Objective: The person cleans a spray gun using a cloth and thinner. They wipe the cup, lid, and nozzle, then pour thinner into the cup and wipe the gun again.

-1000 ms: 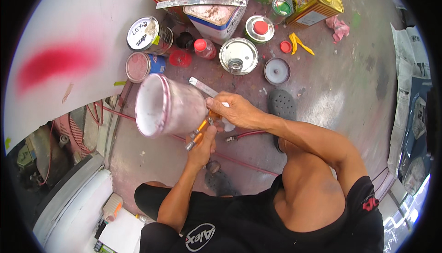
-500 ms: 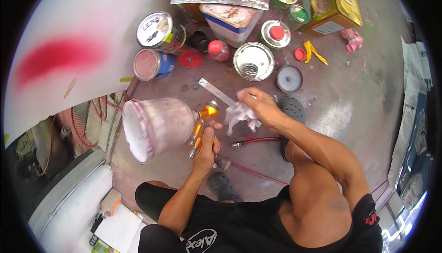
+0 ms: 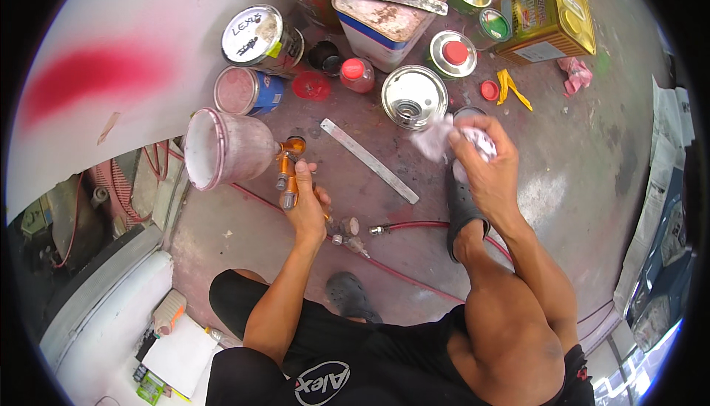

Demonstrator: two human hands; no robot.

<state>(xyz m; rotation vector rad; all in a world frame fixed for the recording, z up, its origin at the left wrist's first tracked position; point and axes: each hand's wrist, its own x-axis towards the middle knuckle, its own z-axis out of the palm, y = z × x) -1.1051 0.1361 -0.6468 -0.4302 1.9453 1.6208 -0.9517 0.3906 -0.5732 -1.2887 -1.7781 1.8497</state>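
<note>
My left hand (image 3: 307,203) is wrapped round the handle of a spray gun (image 3: 287,173) with orange metal parts. Its large whitish cup (image 3: 231,149), stained pink, points toward the left. In front of the dark clog on my right foot, my right hand (image 3: 489,166) is closed on a crumpled white cloth (image 3: 436,140), part of which hangs loose and is blurred. A flat metal strip (image 3: 368,160) lies on the floor between the two hands. Just beyond the cloth is an open can (image 3: 414,95), with a round lid partly hidden behind my right hand.
Paint cans (image 3: 253,35), a red-capped bottle (image 3: 357,75), a big tub (image 3: 370,40) and a gold tin (image 3: 551,18) stand along the far side. A red hose (image 3: 403,276) crosses the floor near my feet. On the left is a white panel (image 3: 133,7) with a red sprayed patch.
My right hand has moved right with the cloth, away from the spray gun and the metal strip. The spray gun in my left hand has shifted left and slightly farther away.
</note>
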